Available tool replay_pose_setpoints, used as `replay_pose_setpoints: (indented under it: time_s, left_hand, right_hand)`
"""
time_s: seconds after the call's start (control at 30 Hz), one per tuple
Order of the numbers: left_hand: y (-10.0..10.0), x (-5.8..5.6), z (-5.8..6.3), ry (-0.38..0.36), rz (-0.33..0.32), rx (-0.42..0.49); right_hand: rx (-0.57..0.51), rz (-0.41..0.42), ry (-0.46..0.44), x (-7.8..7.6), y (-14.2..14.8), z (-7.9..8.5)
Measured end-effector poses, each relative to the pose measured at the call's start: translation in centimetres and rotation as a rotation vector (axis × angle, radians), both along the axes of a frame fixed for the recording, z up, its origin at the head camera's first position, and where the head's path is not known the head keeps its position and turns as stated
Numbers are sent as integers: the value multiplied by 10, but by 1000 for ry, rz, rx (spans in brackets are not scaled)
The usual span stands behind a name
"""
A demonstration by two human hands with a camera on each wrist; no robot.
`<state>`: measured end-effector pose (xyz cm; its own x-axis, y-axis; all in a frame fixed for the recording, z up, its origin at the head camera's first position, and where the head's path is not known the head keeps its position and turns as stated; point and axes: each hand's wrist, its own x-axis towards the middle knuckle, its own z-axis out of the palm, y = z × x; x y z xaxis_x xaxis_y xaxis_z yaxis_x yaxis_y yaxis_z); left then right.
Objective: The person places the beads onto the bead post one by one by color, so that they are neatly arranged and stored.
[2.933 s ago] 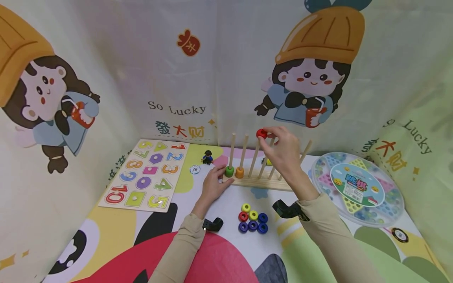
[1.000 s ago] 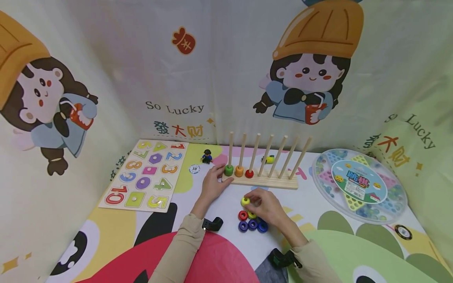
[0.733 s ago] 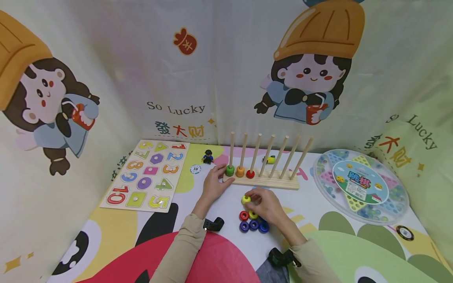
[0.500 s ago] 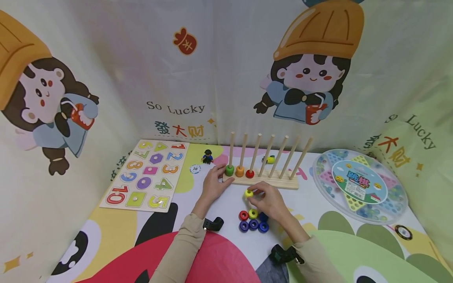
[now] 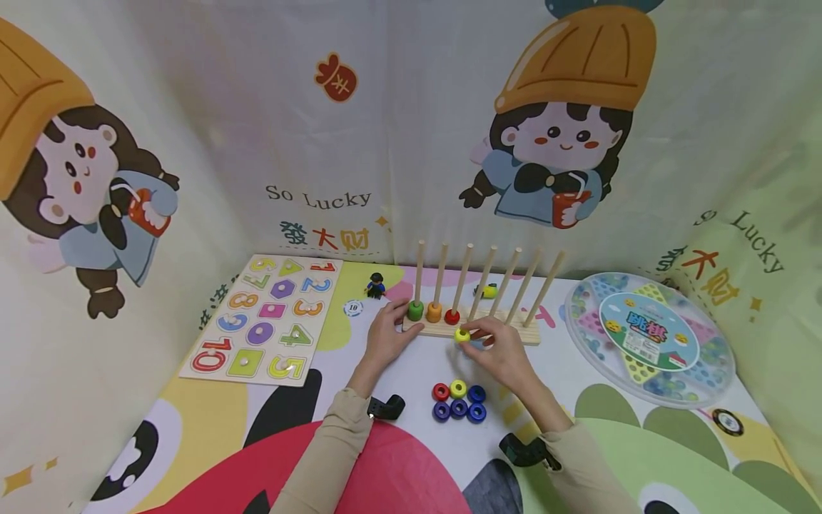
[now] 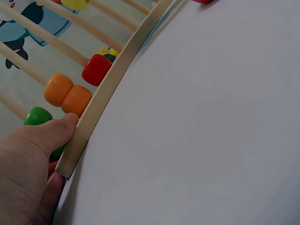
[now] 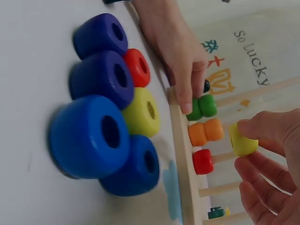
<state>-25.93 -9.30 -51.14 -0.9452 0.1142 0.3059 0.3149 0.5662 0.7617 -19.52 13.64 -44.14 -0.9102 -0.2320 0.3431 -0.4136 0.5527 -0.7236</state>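
Note:
My right hand [image 5: 504,350] pinches a yellow bead [image 5: 462,335] between thumb and fingertips, just in front of the wooden peg stand [image 5: 475,332]. In the right wrist view the yellow bead [image 7: 243,140] shows clear of the pegs. My left hand [image 5: 388,332] grips the left end of the stand, thumb along the base in the left wrist view. On the first peg sit green beads [image 7: 202,107], on the second two orange beads [image 6: 58,90], and on the third one red bead [image 6: 97,70]. The other pegs carry no beads.
Before the stand lie loose beads: a red one [image 5: 440,391], a yellow one [image 5: 458,389] and several blue ones [image 5: 459,409]. A number puzzle board [image 5: 263,321] lies left, with a toy figure [image 5: 375,285] beside it. A round game box [image 5: 648,339] lies right.
The red bead earlier in my right hand now sits on the third peg. My right hand has lifted a yellow bead from the group toward the stand. My left hand stays put.

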Motion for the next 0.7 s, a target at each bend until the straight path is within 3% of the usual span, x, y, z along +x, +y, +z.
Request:
replay_pose_setpoints:
  time_s: [0.27,0.43,0.6,0.7]
  left_hand:
    - [-1,0,-1,12,-2,-4]
    - [-1,0,-1,9,-1,-8]
    - [-1,0,0,12,1,-28]
    - [-1,0,1,15,-6,-25]
  right_hand:
    - [-13,-39,57,-5,7,17]
    - [-34,-106,186,-11,11,42]
    - [-132,-170,335,-19,16,73]
    - [-184,-207,380,-22,17,89]
